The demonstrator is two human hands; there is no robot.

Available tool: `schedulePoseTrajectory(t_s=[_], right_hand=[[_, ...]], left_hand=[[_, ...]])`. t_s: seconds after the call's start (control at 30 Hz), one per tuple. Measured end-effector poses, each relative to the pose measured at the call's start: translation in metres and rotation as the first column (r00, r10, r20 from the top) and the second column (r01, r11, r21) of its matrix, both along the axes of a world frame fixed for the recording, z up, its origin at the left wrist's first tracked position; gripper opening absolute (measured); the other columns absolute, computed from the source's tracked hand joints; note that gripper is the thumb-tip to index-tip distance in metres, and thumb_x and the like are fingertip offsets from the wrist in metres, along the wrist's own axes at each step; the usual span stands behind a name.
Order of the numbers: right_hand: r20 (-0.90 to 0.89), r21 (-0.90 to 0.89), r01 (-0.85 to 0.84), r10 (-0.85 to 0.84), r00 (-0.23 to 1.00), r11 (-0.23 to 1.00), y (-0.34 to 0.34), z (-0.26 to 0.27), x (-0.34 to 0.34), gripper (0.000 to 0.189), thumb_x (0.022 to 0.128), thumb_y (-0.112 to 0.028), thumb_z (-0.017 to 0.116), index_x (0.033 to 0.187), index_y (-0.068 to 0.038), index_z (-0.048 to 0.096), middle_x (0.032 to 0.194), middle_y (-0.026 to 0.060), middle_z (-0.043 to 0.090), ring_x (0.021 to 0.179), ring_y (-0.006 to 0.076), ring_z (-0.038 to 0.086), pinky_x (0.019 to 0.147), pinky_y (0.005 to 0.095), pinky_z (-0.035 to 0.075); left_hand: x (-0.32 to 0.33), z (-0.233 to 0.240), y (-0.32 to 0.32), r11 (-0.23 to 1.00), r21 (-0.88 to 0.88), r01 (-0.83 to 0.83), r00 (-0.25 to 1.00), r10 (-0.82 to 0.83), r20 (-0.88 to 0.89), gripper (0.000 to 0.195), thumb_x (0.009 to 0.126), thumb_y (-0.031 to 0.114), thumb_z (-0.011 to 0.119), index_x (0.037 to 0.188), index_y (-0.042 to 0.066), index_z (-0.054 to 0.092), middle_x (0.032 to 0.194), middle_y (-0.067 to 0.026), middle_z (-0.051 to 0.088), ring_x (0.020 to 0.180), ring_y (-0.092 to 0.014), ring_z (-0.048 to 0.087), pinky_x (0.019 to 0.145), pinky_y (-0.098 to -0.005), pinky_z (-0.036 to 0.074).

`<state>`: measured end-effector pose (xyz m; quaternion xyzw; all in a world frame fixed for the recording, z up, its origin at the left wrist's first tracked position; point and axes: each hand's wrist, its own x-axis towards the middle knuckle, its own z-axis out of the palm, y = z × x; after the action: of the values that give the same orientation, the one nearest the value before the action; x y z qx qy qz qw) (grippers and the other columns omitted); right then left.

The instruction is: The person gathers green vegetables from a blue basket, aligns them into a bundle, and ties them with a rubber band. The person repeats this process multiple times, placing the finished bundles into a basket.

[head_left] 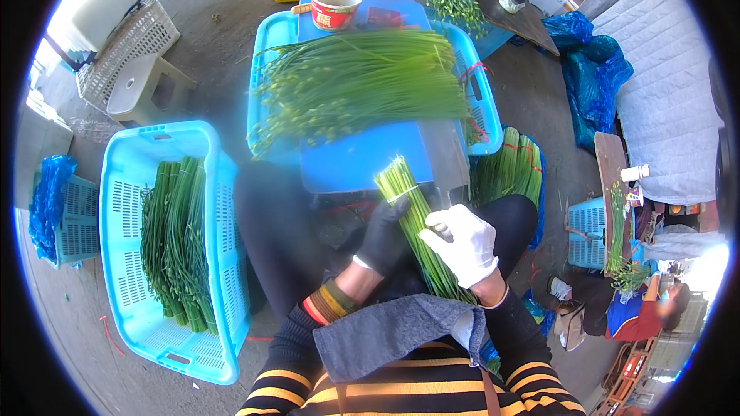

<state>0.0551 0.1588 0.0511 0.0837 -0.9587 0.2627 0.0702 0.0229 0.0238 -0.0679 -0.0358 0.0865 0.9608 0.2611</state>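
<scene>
A bundle of flowering garlic chives [419, 219] slants across my lap, cut ends up and forward. A pale band circles it near those ends. My left hand [386, 237], in a black glove, is closed around the bundle just below the band. My right hand [462, 242], in a white glove, lies against the stems' right side with fingers bent; its grip is partly hidden. In front of me, a heap of loose flowering chives [370, 81] lies on a blue board [364, 156] over a light-blue crate [488, 110].
A light-blue basket [228, 300] at my left holds several tied bundles [176, 242]. More bundles [511, 167] lie beyond my right knee. A paper tub [332, 14] stands on the board's far end. A plastic stool [147, 86] stands at far left. Other people work at upper right and far right.
</scene>
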Motion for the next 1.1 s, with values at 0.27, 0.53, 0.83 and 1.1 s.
schedulePoseTrajectory(t_s=[0.27, 0.53, 0.83, 1.1], right_hand=[[0.072, 0.014, 0.035, -0.036, 0.997, 0.999, 0.002, -0.003, -0.004, 0.015, 0.082, -0.029, 0.082, 0.087, -0.018, 0.073, 0.079, 0.0019, 0.067, 0.068, 0.0228, 0.069, 0.059, 0.0383, 0.053], [0.09, 0.087, 0.062, -0.069, 0.994, 0.994, 0.001, -0.006, -0.004, 0.015, 0.081, -0.028, 0.079, 0.087, -0.018, 0.069, 0.078, 0.0036, 0.067, 0.066, 0.0245, 0.069, 0.06, 0.0397, 0.053], [0.095, -0.045, 0.05, -0.046, 0.994, 0.998, 0.001, -0.011, -0.005, 0.013, 0.082, -0.022, 0.077, 0.088, -0.015, 0.068, 0.075, 0.0044, 0.07, 0.065, 0.024, 0.07, 0.06, 0.0375, 0.055], [0.031, -0.06, 0.007, -0.005, 0.999, 0.998, 0.0, -0.013, -0.008, 0.012, 0.082, -0.019, 0.077, 0.089, -0.015, 0.069, 0.074, 0.0045, 0.07, 0.064, 0.0236, 0.07, 0.059, 0.0364, 0.055]], left_hand=[[0.0, -0.01, 0.001, 0.997, -0.063, -0.034, 0.999, 0.032, -0.032, 0.047, 0.098, 0.032, 0.07, 0.133, 0.004, 0.059, 0.135, -0.0146, 0.065, 0.123, -0.028, 0.064, 0.107, -0.046, 0.052], [-0.002, -0.005, 0.0, 0.997, -0.072, -0.036, 0.997, 0.031, -0.064, 0.045, 0.098, 0.028, 0.071, 0.135, 0.005, 0.058, 0.133, -0.0134, 0.066, 0.118, -0.027, 0.066, 0.107, -0.0455, 0.052], [-0.001, -0.005, 0.0, 0.996, -0.075, -0.038, 0.999, 0.036, -0.026, 0.041, 0.099, 0.028, 0.07, 0.131, 0.004, 0.058, 0.127, -0.014, 0.067, 0.111, -0.026, 0.069, 0.096, -0.0427, 0.058], [0.0, -0.001, -0.003, 1.0, -0.01, -0.014, 1.0, 0.014, -0.013, 0.041, 0.101, 0.02, 0.068, 0.136, 0.006, 0.053, 0.123, -0.0072, 0.065, 0.113, -0.02, 0.066, 0.101, -0.0378, 0.056]])
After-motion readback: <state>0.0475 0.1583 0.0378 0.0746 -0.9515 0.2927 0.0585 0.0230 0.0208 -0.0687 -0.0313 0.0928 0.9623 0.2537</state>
